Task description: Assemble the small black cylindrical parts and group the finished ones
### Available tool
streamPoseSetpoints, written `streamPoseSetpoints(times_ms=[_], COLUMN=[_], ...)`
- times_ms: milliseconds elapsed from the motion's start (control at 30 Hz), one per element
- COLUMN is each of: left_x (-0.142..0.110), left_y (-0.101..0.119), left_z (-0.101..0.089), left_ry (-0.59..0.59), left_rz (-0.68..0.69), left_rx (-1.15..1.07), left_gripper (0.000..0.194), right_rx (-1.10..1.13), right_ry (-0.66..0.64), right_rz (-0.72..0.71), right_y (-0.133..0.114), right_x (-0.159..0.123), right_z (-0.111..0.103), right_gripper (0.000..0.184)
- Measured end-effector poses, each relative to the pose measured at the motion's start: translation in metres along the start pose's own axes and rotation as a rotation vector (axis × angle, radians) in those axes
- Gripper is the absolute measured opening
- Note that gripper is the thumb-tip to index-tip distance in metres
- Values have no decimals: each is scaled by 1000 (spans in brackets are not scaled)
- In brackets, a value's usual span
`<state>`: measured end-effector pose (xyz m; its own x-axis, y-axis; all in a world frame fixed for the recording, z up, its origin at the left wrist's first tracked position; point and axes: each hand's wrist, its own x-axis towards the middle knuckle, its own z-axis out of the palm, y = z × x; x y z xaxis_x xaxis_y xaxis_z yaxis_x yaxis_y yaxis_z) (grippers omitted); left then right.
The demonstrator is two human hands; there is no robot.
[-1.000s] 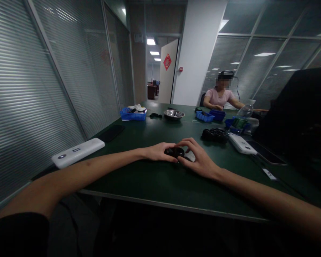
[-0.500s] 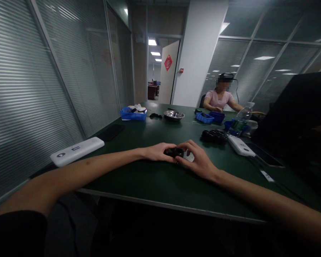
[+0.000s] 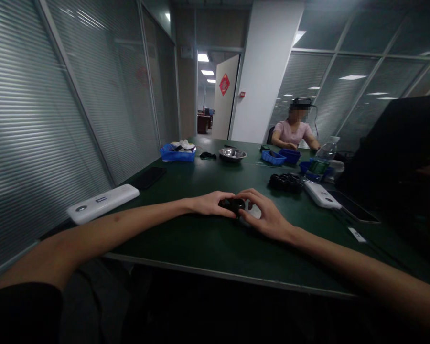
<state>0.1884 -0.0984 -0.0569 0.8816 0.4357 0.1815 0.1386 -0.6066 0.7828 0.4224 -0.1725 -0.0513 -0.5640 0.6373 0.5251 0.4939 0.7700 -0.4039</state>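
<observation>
A small glossy black object [image 3: 232,204] with a rounded right end lies between my hands, low over the table; its kind is not clear. My left hand [image 3: 212,204] grips its left end between thumb and fingers. My right hand [image 3: 264,214] curls in from the other side, thumb and fingertips against the right end. Beneath the arch of that hand shows a pale, whitish item [image 3: 254,211], partly hidden by the fingers.
On the green table [image 3: 200,239] stand a blue basket [image 3: 178,154], a metal bowl [image 3: 232,155], a cluster of black round parts [image 3: 285,182], a plastic bottle [image 3: 322,160] and white power banks [image 3: 103,203]. A person in pink [image 3: 294,134] sits across the table.
The fingertips of my right hand have shifted slightly on the black object's right end. My left hand keeps its grip. The person's arm across the table has drawn in.
</observation>
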Motion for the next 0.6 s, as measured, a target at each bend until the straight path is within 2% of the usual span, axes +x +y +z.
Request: streamPoseSetpoints(times_ms=[167, 333, 600], left_x=[0, 0, 0], left_y=[0, 0, 1], left_z=[0, 0, -1], left_ry=[-1, -6, -10], left_rz=[17, -22, -5], left_rx=[-23, -29, -29], left_gripper=[56, 57, 57], right_rx=[-68, -25, -87], right_ry=[54, 5, 34], right_rz=[31, -7, 22], right_y=[0, -1, 0], right_x=[1, 0, 1], right_z=[0, -1, -1], right_gripper=[32, 30, 29])
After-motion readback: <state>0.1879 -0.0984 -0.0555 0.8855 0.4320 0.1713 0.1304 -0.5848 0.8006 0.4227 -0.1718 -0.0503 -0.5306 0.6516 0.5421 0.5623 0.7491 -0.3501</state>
